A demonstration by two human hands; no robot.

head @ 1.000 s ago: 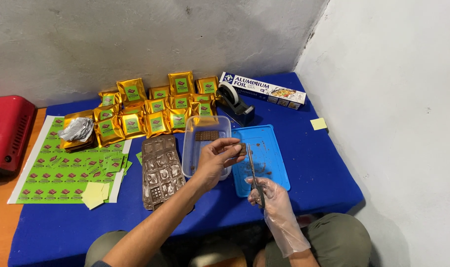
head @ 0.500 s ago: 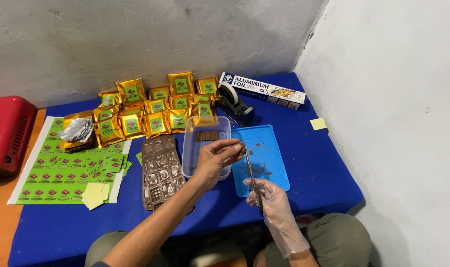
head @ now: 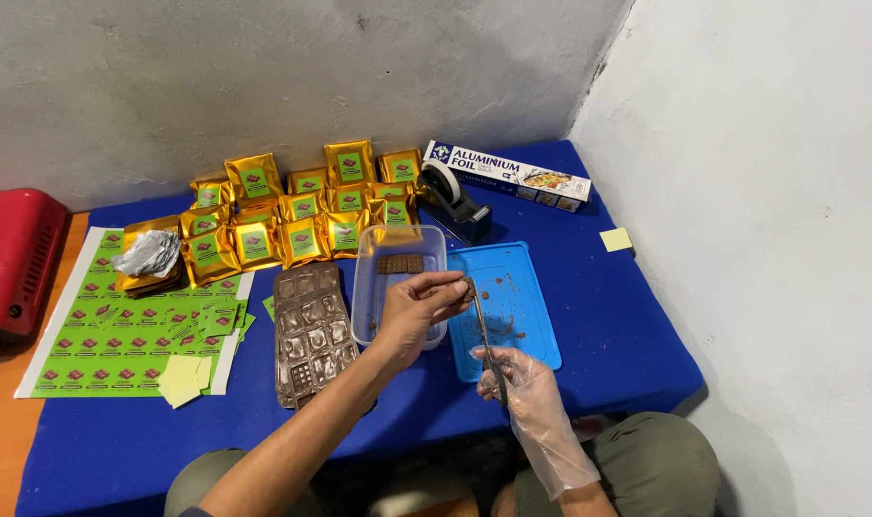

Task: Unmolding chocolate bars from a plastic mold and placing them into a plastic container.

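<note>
My bare left hand (head: 415,308) reaches over a clear plastic container (head: 367,299) and pinches the tip of a thin metal tool (head: 484,330) with thumb and fingers. My right hand (head: 520,381), in a clear plastic glove, grips the tool's lower end above the near edge of a blue tray (head: 530,316) scattered with brown crumbs. A brown chocolate slab (head: 400,263) lies in the container's far end. A brown chocolate mould (head: 309,330) lies just left of the container.
Several gold pouches (head: 302,206) with green labels stand at the back. Green sticker sheets (head: 101,325) and crumpled foil (head: 148,254) lie left, beside a red appliance (head: 10,258). A tape dispenser (head: 455,201), foil box (head: 508,175) and yellow note (head: 616,239) sit right. White walls close in behind and right.
Both hands stay almost in place. The tool's tip has shifted slightly toward the container under my left fingers.
</note>
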